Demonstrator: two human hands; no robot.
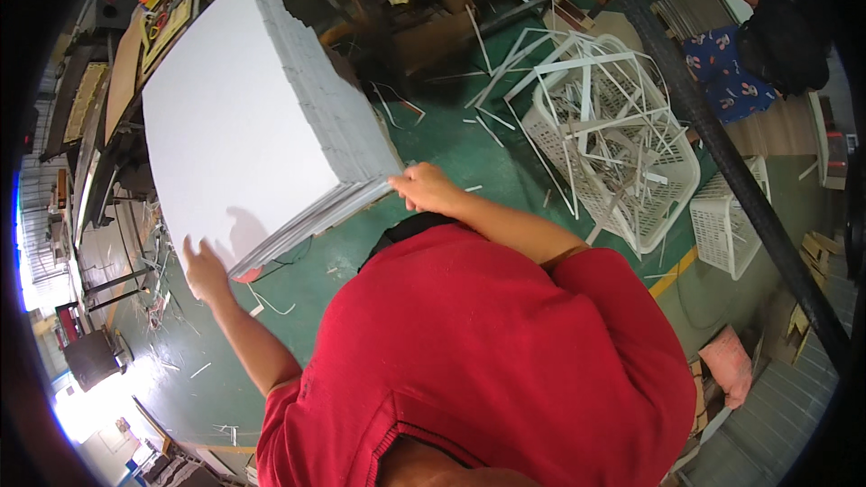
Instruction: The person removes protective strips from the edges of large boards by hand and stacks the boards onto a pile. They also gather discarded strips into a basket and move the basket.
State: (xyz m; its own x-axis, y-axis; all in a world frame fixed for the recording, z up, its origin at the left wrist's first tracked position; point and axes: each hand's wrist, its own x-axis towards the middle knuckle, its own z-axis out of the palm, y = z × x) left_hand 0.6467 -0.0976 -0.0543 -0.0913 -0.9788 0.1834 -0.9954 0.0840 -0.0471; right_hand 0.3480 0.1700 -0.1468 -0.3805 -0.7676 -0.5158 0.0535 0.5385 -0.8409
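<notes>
A tall stack of large white sheets (239,117) stands before me, its layered side facing right. At its near left corner is my left hand (207,272), with fingers stretched out against the edge of the sheets; part of the hand's underside is hidden. My right hand (428,188) has its fingers closed on the sheets' edge at the near right corner. Along the near side, the upper layers look slightly uneven. A shadow falls on the top sheet beside my left hand.
To the right, a white plastic basket (636,207) overflows with thin white offcut strips; a second white basket (728,230) is beyond it. A dark slanted bar (722,140) crosses the right side. Scraps litter the green floor (451,140). A person in patterned blue clothing (729,72) is at far right.
</notes>
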